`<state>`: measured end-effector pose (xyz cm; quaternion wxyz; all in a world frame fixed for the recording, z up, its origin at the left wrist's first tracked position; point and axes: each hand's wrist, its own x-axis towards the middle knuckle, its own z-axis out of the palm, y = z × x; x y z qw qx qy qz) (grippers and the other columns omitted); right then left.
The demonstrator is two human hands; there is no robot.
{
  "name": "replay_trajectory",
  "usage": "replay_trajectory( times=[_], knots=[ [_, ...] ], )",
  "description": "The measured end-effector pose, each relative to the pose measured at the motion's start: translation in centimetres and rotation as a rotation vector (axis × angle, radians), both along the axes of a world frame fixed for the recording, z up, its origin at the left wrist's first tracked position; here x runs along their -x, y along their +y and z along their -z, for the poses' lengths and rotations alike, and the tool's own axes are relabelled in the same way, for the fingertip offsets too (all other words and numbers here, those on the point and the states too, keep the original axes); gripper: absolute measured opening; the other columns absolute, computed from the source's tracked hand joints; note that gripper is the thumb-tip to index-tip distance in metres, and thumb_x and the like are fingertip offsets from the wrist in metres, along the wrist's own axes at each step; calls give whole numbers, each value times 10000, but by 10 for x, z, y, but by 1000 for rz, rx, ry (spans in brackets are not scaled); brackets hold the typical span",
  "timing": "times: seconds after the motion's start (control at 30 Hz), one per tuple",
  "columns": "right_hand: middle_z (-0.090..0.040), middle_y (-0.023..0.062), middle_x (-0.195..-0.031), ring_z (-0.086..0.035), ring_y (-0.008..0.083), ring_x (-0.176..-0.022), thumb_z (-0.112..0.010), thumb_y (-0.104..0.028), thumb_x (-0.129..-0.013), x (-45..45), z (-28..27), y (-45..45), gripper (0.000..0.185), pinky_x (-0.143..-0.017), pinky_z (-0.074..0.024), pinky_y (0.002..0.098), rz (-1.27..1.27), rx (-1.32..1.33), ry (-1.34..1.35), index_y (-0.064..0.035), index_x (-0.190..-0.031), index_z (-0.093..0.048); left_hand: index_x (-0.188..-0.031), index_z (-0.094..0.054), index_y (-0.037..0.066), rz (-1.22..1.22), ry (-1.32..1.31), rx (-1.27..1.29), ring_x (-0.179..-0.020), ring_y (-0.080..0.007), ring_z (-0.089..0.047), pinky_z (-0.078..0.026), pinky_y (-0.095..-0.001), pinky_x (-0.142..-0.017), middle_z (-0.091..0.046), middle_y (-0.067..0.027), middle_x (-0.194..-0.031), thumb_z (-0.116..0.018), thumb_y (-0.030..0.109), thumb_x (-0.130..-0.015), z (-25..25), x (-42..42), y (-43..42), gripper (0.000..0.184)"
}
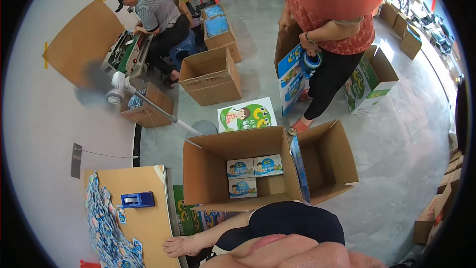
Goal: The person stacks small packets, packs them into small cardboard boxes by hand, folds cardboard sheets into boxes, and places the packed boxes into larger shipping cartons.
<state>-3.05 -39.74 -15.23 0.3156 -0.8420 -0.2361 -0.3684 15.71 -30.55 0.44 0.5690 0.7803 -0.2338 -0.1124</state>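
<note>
Bare skin [297, 254] fills the bottom edge close to the camera; it seems to be part of my hands or arms, but left and right cannot be told apart and no fingertips show clearly. Beyond my dark shorts [297, 221] stands a large open carton [235, 145], with three small white-and-blue boxes [268, 165] on its floor. My bare foot [182, 246] rests by the edge of the tan table [153, 228] at the left. On that table lie a blue tape dispenser [144, 200] and a heap of small printed packets [101, 213].
An empty carton [329, 161] adjoins the large one. Behind them are a white-and-green printed box [248, 115], an open carton [210, 77] and a fan pole [158, 110]. A person in red [342, 37] holds flattened cardboard and tape; another person [161, 12] sits at a machine.
</note>
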Motion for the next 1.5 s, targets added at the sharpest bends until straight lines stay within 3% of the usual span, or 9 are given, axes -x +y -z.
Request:
replay_trajectory(
  times=[0.1, 0.2, 0.23, 0.37, 0.5, 0.6, 0.87, 1.43, 1.5],
  knots=[
    [-405, 269, -1406, -326, 467, -1367, -572, -245, -723, -12, 20, 8, 596, -1155, -207, 554, 5, -9, -6, 12, -1251, -471, -1308, -522, -26, -24, -27, -11, -1026, -197, -570, -467, -324, -902, -597, -109, -1199, -638, 256, -918, 3, -7, 1, 495],
    [-394, 264, -1423, -305, 464, -1387, -572, -239, -730, -39, 47, 23, 608, -1164, -192, 555, -321, -478, 93, 2, -1275, -457, -1302, -525, -32, -58, -47, -23, -1018, -198, -576, -472, -327, -896, -603, -114, -1192, -650, 251, -911, 7, -14, 10, 499],
    [-394, 264, -1423, -305, 464, -1387, -572, -239, -730, -37, 45, 24, 608, -1164, -192, 555, -325, -477, 96, 2, -1275, -457, -1300, -526, -34, -71, -52, -29, -1015, -199, -577, -473, -328, -894, -605, -115, -1190, -654, 249, -908, 9, -16, 15, 500],
    [-388, 258, -1434, -293, 457, -1399, -568, -216, -743, -18, 26, 10, 612, -1171, -178, 557, -229, -340, 63, 3, -1299, -439, -1292, -530, -41, -124, -66, -37, -1005, -201, -585, -479, -332, -886, -612, -122, -1181, -670, 243, -898, 22, -26, 29, 506],
    [-388, 256, -1434, -292, 447, -1403, -561, -191, -754, -6, 14, 5, 603, -1174, -176, 555, -294, -443, 109, 3, -1311, -434, -1285, -535, -49, -190, -71, -64, -995, -203, -592, -485, -335, -878, -619, -128, -1173, -685, 237, -888, 37, -34, 55, 511],
    [-395, 240, -1434, -309, 430, -1396, -553, -178, -760, 8, -1, 1, 596, -1173, -188, 539, 30, 22, 60, -3, -1319, -440, -1279, -538, -54, -256, -72, -136, -987, -204, -597, -490, -338, -872, -625, -133, -1166, -697, 232, -880, 43, -37, 100, 516],
    [-463, 213, -1365, -404, 417, -1312, -579, -268, -744, 13, -14, 2, 579, -1131, -252, 532, 137, 71, 7, -19, -1260, -498, -1263, -546, -69, -389, -60, -143, -966, -209, -612, -502, -345, -856, -640, -146, -1149, -729, 219, -860, 83, -38, 142, 528],
    [-473, 207, -1375, -395, 395, -1340, -577, -192, -748, 24, -22, 6, 565, -1136, -269, 517, 179, 78, 50, -15, -1279, -505, -1232, -564, -99, -574, -49, -388, -925, -217, -641, -527, -359, -824, -669, -172, -1115, -791, 194, -820, 122, 2, 241, 555],
    [-475, 204, -1373, -392, 392, -1345, -576, -176, -752, 21, -15, 8, 563, -1139, -271, 512, 195, 89, 23, -11, -1285, -500, -1217, -562, -113, -512, 40, -204, -939, -226, -643, -526, -359, -838, -661, -187, -1131, -797, 130, -794, 109, 15, 230, 542]
  ],
)
